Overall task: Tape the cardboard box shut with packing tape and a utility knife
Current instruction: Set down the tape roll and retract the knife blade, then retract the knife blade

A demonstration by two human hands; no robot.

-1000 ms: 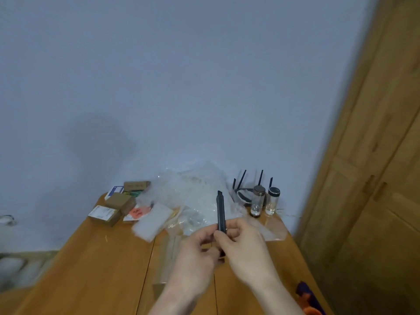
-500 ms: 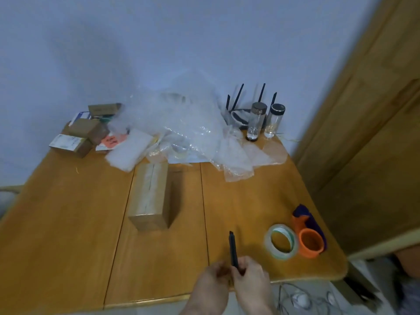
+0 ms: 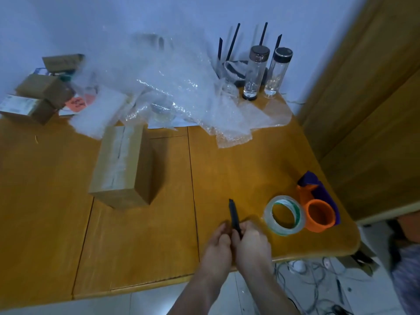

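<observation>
Both hands pinch the black utility knife (image 3: 234,215) near our edge of the table (image 3: 45,212): left hand (image 3: 217,243) and right hand (image 3: 252,243) pressed side by side, tip pointing away. Tape roll (image 3: 285,214) lies just right of our hands; the cardboard box (image 3: 122,164), seam taped, sits ahead-left, well apart.

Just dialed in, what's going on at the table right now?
A person holds a black utility knife upright in both hands, left hand and right hand gripping its lower end. The cardboard box sits apart on the wooden table, shiny tape along its top seam. The roll of packing tape lies untouched beside an orange dispenser.
</observation>
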